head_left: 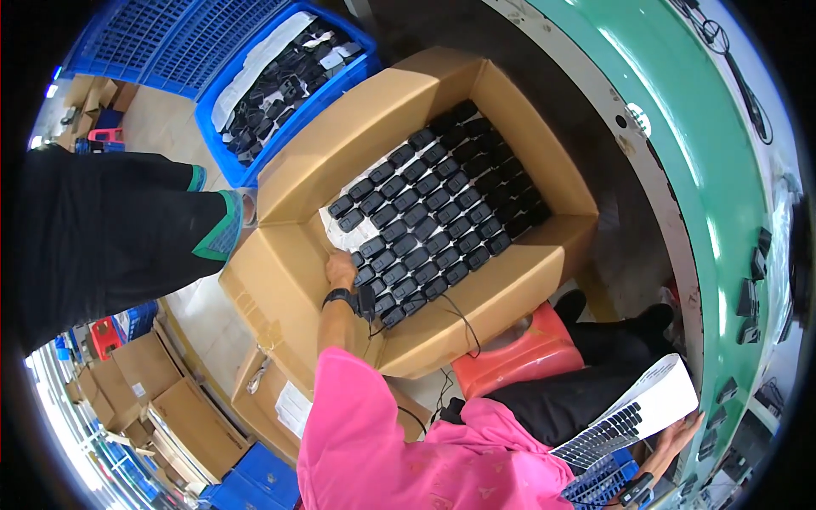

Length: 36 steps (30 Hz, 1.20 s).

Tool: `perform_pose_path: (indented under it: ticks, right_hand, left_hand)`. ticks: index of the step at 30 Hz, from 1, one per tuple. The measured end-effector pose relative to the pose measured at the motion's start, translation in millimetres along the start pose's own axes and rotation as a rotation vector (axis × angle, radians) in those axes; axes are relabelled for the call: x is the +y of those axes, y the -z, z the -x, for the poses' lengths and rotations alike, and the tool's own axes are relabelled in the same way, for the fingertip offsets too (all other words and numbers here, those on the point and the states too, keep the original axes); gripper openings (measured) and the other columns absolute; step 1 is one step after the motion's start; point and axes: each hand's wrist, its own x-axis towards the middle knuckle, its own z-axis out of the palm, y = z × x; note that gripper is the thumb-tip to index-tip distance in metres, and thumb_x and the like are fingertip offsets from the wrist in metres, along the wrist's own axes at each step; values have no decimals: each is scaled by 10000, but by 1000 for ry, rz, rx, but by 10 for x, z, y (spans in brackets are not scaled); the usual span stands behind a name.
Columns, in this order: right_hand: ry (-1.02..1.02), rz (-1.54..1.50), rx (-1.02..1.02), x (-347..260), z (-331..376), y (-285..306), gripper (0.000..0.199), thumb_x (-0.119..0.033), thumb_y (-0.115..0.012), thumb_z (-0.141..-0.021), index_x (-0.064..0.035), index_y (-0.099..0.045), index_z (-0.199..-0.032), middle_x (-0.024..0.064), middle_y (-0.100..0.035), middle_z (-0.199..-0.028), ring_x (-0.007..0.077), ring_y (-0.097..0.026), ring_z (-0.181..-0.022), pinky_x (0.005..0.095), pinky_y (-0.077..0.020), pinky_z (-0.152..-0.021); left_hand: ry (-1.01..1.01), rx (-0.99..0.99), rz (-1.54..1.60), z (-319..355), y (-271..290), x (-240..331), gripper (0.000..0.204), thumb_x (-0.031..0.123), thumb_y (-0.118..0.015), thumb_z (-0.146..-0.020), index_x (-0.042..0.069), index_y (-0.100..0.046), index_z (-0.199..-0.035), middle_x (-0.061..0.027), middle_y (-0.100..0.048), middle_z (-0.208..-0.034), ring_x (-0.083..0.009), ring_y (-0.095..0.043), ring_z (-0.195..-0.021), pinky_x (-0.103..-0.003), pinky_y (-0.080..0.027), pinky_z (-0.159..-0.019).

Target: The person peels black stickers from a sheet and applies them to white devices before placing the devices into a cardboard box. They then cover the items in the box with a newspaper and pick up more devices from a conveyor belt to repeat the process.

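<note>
My left hand reaches into a large open cardboard box, at the near left end of the packed rows. Its fingers are bent down beside the small black plastic blocks, and its fingertips are hidden. The blocks look like power adapters and stand in close slanting rows on white paper. At the lower right, my right hand has its fingers stretched out by the bench edge. Next to it is a curved white sheet with rows of small black pieces; whether the hand touches the sheet is unclear.
A blue crate of loose black parts stands beyond the box. A person in dark trousers stands at the left. Near my legs is a red stool. A green bench curves along the right. Cardboard boxes are stacked lower left.
</note>
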Motion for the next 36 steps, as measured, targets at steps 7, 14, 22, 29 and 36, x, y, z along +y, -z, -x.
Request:
perform_pose_path:
  ticks: [7, 14, 22, 29, 36]
  right_hand:
    - [150, -58, -121, 279, 184, -202, 293, -279, -628, -892, -53, -566, -1067, 60, -628, -1002, 194, -596, -889, 312, -520, -739]
    - [741, 1758, 189, -786, 778, -617, 378, -264, -678, -800, 37, -563, -600, 164, -591, -570, 226, -590, -519, 351, -458, -492]
    - [912, 1802, -215, -404, 54, -2620, 610, -513, -658, -765, 45, -605, -1004, 251, -641, -911, 404, -618, -885, 462, -492, -772]
    - [785, 1657, -690, -542, 1103, -2444, 539, -465, -668, -741, 71, -613, -741, 247, -605, -665, 371, -627, -641, 418, -485, -595]
    - [248, 927, -1102, -249, 2006, -1419, 235, -67, -690, -747, 14, -605, -950, 122, -633, -759, 202, -631, -641, 295, -499, -590]
  left_hand:
    - [-794, 188, -653, -80, -297, -409, 298, 252, -460, -908, 69, -667, -795, -161, -667, -823, -284, -641, -684, -404, -496, -562]
    - [-512, 232, -120, 607, 404, 532, 347, 232, -488, -902, -88, -553, -1021, -332, -606, -858, -457, -609, -844, -506, -479, -697]
    - [-869, -97, 388, 2470, 1346, 1320, 217, 176, -514, -930, -30, -567, -970, -144, -611, -822, -217, -575, -753, -332, -457, -687]
    - [-1544, 159, 429, 4341, 2008, 2060, 469, 145, -695, -791, 51, -508, -1211, -178, -514, -1165, -322, -543, -1003, -401, -480, -804]
    - [-2068, -119, 353, 5138, 1599, 2710, 605, 249, -741, -763, 46, -468, -1263, -197, -543, -1130, -344, -579, -979, -418, -495, -789]
